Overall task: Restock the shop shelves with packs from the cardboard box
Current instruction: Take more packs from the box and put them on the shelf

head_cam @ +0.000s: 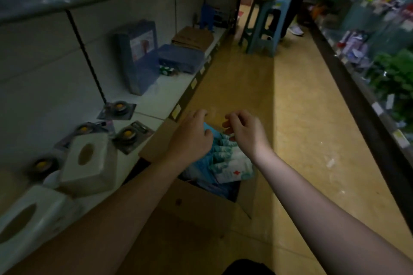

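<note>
Forearms (125, 207) over near cardboard box (196, 203), still full of blue packs (223, 158) | left hand (192, 138) grips top pack (211, 129) | right hand (243, 131) curled, can't tell if holding | left shelf (161, 96) gappy, barely started imo

blurred packs (230, 163) behind left hand (192, 138)
</note>
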`<action>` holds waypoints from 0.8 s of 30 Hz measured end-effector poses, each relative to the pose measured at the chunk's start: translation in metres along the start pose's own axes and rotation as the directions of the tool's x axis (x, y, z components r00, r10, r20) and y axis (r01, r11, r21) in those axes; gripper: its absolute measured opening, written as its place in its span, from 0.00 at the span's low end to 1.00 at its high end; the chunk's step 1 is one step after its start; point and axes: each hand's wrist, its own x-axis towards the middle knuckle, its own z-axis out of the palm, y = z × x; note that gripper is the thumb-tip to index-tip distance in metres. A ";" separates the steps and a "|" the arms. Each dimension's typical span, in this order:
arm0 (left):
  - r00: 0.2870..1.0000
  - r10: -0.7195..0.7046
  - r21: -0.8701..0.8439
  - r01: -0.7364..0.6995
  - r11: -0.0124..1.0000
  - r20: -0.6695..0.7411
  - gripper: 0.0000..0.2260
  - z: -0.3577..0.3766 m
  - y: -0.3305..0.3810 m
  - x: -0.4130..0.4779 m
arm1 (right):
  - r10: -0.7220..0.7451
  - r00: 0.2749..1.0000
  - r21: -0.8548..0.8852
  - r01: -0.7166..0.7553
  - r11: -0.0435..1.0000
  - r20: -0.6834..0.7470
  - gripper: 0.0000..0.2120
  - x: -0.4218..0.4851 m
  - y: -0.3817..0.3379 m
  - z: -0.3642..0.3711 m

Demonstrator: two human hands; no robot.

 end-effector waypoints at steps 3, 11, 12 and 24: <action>0.997 0.022 -0.009 -0.021 1.000 0.069 0.21 0.024 -0.004 0.002 | 0.024 0.999 -0.052 -0.026 0.998 -0.038 0.10 0.000 0.022 -0.007; 0.965 0.143 0.025 -0.152 0.988 0.220 0.18 0.086 -0.009 0.002 | 0.103 0.991 -0.064 -0.108 0.992 -0.083 0.13 -0.015 0.065 -0.025; 0.961 0.153 0.030 -0.164 0.986 0.230 0.19 0.092 -0.009 0.001 | 0.114 0.990 -0.064 -0.120 0.991 -0.086 0.12 -0.015 0.069 -0.025; 0.948 0.165 0.154 -0.212 0.965 0.272 0.21 0.115 -0.033 0.003 | 0.116 0.991 -0.022 -0.118 0.993 -0.073 0.06 -0.017 0.100 -0.018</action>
